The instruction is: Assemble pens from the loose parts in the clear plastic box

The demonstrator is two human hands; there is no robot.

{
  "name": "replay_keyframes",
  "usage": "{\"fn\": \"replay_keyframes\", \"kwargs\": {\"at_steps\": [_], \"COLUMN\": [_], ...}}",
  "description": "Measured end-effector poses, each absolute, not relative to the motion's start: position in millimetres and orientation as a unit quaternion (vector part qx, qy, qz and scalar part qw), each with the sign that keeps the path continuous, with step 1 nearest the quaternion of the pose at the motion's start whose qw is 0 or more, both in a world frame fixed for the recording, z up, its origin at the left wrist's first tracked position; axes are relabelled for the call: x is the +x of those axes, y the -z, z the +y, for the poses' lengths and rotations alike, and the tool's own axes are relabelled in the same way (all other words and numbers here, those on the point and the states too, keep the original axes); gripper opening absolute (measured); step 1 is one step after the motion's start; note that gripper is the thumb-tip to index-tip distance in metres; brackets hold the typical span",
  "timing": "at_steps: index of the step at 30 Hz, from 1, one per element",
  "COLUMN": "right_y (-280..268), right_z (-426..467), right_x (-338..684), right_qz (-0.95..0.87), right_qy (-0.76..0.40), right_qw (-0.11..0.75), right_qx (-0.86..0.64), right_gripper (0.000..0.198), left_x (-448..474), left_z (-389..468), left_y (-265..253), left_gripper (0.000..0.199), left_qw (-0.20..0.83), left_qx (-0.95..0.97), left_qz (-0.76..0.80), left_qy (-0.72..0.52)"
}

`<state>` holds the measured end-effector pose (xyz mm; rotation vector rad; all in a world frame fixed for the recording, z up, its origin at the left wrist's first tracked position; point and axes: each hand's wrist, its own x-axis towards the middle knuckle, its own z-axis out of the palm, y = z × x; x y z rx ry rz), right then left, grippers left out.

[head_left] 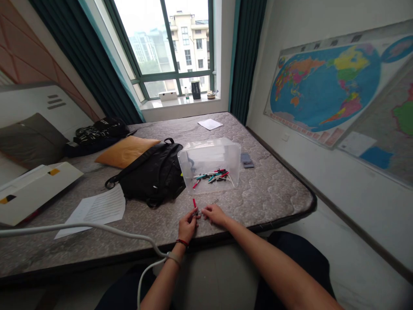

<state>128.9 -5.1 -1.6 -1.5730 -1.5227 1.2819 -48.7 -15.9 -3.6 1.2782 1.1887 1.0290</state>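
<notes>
Near the front edge of the mattress, my left hand [187, 224] pinches a slim red pen [194, 202], whose red end points up and away from me. Close beside it, my right hand [214, 214] has its fingers pinched together at the pen's lower end; whatever small piece they hold is too small to make out. Just beyond both hands, a clear plastic bin [209, 153] lies on its side with its opening facing me. Several pens [219, 175] in red, teal, black and white are heaped inside it.
A black backpack [158, 172] lies left of the bin, with an orange cushion [127, 151] behind it. Printed paper [100, 206] rests at the left. A grey flat object [247, 160] is right of the bin. A pale cable [129, 234] runs to my left wrist.
</notes>
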Motion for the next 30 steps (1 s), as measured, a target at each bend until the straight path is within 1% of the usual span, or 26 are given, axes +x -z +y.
{"fn": "replay_keyframes", "kwargs": {"at_steps": [2, 4, 8, 12, 17, 20, 22, 23, 25, 28, 30], "right_y": [3.3, 3.5, 0.5, -7.5, -10.9, -6.6, -3.8, -2.8, -1.6, -0.1, 1.7], "right_z": [-9.7, -11.2, -10.2, -8.5, -11.2, -15.4, -17.4, -18.0, -18.3, -17.0, -15.5], "right_x": [125.3, 122.6, 120.0, 120.3, 120.8, 121.5, 122.7, 123.4, 125.0, 126.2, 126.2], "right_qz": [-0.561, -0.552, -0.542, -0.519, -0.506, -0.52, -0.534, -0.541, -0.553, -0.562, -0.564], "right_qy": [-0.555, -0.58, -0.595, -0.608, -0.608, -0.596, -0.59, -0.589, -0.59, -0.598, -0.605], "right_qw": [0.291, 0.296, 0.308, 0.285, 0.29, 0.303, 0.302, 0.298, 0.283, 0.263, 0.26], "right_qx": [-0.541, -0.521, -0.507, -0.529, -0.539, -0.532, -0.525, -0.522, -0.516, -0.507, -0.498], "right_gripper": [0.028, 0.025, 0.017, 0.013, 0.018, 0.018, 0.018, 0.018, 0.017, 0.017, 0.016], "left_x": [-48.9, -49.3, -50.4, -51.9, -49.2, -47.6, -48.6, -49.8, -52.5, -55.1, -55.2], "left_z": [-14.4, -13.3, -12.6, -12.8, -11.7, -8.2, -4.8, -3.2, -0.5, 1.8, 3.8], "left_y": [4.6, 3.2, -3.0, -4.9, 2.5, 5.6, 5.2, 4.7, 3.9, 6.1, 10.4], "left_gripper": [0.041, 0.038, 0.039, 0.046, 0.053, 0.068, 0.079, 0.082, 0.079, 0.064, 0.057], "left_qw": [0.513, 0.495, 0.485, 0.494, 0.507, 0.536, 0.558, 0.57, 0.59, 0.602, 0.602], "left_qx": [0.559, 0.585, 0.616, 0.624, 0.594, 0.531, 0.488, 0.471, 0.452, 0.458, 0.464], "left_qz": [0.496, 0.489, 0.467, 0.459, 0.483, 0.502, 0.515, 0.518, 0.517, 0.504, 0.501], "left_qy": [-0.423, -0.416, -0.408, -0.394, -0.397, -0.422, -0.431, -0.43, -0.425, -0.417, -0.414]}}
